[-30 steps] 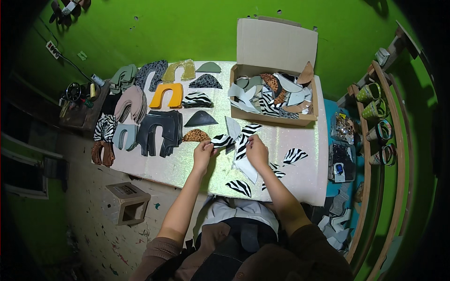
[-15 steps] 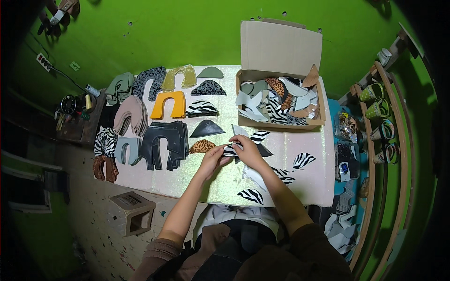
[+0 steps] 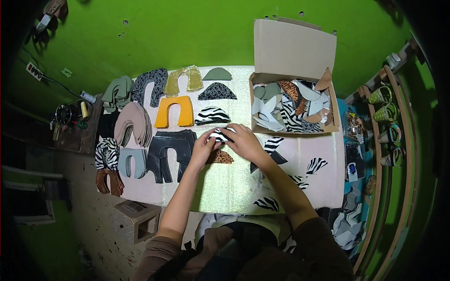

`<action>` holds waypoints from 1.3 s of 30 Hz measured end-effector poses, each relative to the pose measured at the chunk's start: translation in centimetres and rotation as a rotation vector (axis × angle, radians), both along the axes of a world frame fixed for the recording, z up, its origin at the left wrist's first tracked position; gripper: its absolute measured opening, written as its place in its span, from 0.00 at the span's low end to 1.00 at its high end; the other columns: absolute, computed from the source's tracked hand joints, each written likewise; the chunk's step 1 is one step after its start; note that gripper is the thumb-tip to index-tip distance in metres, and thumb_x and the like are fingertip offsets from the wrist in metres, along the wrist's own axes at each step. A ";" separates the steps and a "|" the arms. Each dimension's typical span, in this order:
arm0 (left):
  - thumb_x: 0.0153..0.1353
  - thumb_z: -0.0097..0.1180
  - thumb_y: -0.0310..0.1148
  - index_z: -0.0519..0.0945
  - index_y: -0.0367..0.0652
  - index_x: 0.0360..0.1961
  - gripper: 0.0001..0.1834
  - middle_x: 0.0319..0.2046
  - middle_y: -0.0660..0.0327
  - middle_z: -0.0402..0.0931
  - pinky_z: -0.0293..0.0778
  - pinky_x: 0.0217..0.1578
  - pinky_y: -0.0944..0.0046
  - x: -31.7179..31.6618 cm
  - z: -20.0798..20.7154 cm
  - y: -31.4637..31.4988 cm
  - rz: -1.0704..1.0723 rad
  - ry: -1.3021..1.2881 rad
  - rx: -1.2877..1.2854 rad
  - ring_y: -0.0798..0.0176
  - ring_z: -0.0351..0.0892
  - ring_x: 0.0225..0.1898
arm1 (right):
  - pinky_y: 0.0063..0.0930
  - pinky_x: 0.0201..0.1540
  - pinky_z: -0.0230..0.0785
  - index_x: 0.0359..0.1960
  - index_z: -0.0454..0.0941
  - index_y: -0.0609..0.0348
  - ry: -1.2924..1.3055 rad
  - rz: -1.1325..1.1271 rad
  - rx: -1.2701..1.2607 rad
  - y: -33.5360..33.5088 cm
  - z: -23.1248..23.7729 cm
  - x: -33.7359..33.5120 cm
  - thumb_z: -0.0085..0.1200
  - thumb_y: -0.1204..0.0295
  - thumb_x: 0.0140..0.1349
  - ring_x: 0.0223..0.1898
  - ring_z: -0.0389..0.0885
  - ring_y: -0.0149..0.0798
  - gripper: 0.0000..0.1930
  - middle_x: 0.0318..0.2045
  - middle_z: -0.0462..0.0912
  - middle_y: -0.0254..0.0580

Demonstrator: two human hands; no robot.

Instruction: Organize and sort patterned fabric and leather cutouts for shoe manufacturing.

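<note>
Between both hands is a small zebra-print cut piece (image 3: 219,135), possibly more than one layer, above the table (image 3: 225,182). My left hand (image 3: 203,146) pinches its left end, and my right hand (image 3: 242,141) grips its right end. Just beyond them lies a stack of zebra-print half-moon pieces (image 3: 212,115). A leopard-print half-moon piece (image 3: 221,157) shows partly under my left hand. Right of my right forearm lie loose zebra-print pieces (image 3: 273,144) and a dark piece (image 3: 278,158); the forearm covers part of these scraps.
A cardboard box (image 3: 296,129) with a raised lid holds mixed cut pieces. On the left stand stacks of U-shaped pieces, among them yellow (image 3: 174,110), black (image 3: 159,140) and pink (image 3: 131,122). Sandals (image 3: 386,112) hang on a wooden rack (image 3: 398,100) at right.
Both hands have moved left and slightly away from me with the zebra-print piece, off the loose scraps. The view has shifted, and the hands now hide the black half-moon piece.
</note>
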State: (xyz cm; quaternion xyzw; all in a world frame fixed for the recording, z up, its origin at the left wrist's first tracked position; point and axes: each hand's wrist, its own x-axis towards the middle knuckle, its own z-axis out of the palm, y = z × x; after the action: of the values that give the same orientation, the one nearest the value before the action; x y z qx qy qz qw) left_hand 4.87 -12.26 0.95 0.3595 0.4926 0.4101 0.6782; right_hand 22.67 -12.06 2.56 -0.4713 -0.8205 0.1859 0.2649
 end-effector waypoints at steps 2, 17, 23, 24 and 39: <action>0.63 0.47 0.25 0.71 0.36 0.53 0.17 0.41 0.61 0.74 0.73 0.39 0.74 -0.7 -0.3 2.1 0.001 0.311 0.184 0.73 0.73 0.36 | 0.37 0.51 0.64 0.50 0.73 0.52 0.020 -0.029 0.077 1.9 -0.3 -1.0 0.57 0.72 0.51 0.49 0.71 0.46 0.21 0.48 0.73 0.43; 0.58 0.48 0.30 0.60 0.42 0.63 0.30 0.64 0.57 0.57 0.50 0.63 0.47 -2.7 -2.7 4.5 -0.253 1.468 0.832 0.51 0.54 0.65 | 0.47 0.65 0.46 0.60 0.65 0.51 -0.346 -0.072 0.227 6.0 -4.3 -4.8 0.45 0.62 0.61 0.66 0.54 0.40 0.24 0.64 0.60 0.37; 0.56 0.48 0.27 0.61 0.42 0.63 0.30 0.65 0.54 0.54 0.46 0.64 0.47 -1.9 -1.4 3.5 -0.211 1.491 0.797 0.50 0.51 0.66 | 0.47 0.65 0.47 0.57 0.67 0.55 -0.224 -0.016 0.230 2.6 -2.5 -2.5 0.46 0.69 0.59 0.65 0.56 0.44 0.22 0.63 0.61 0.42; 0.56 0.48 0.26 0.61 0.42 0.62 0.30 0.65 0.54 0.54 0.46 0.64 0.47 -1.7 -1.1 2.9 -0.187 1.461 0.782 0.50 0.51 0.66 | 0.46 0.64 0.49 0.56 0.68 0.56 -0.168 -0.036 0.203 1.1 -2.6 -1.7 0.46 0.71 0.58 0.63 0.59 0.45 0.21 0.61 0.63 0.44; 0.54 0.48 0.25 0.70 0.39 0.52 0.21 0.51 0.51 0.70 0.61 0.52 0.52 9.7 -2.7 -7.0 -0.236 1.036 0.651 0.49 0.68 0.52 | 0.42 0.48 0.63 0.53 0.68 0.63 -0.186 -0.531 -0.190 -5.8 -6.0 4.8 0.61 0.62 0.49 0.47 0.70 0.51 0.30 0.44 0.71 0.50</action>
State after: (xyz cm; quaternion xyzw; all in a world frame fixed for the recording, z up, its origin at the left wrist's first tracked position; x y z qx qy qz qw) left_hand 14.60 -19.27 -1.70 0.7521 0.5644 0.2339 0.2473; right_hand 27.44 -17.86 -3.47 -0.7072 -0.6682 0.1418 0.1826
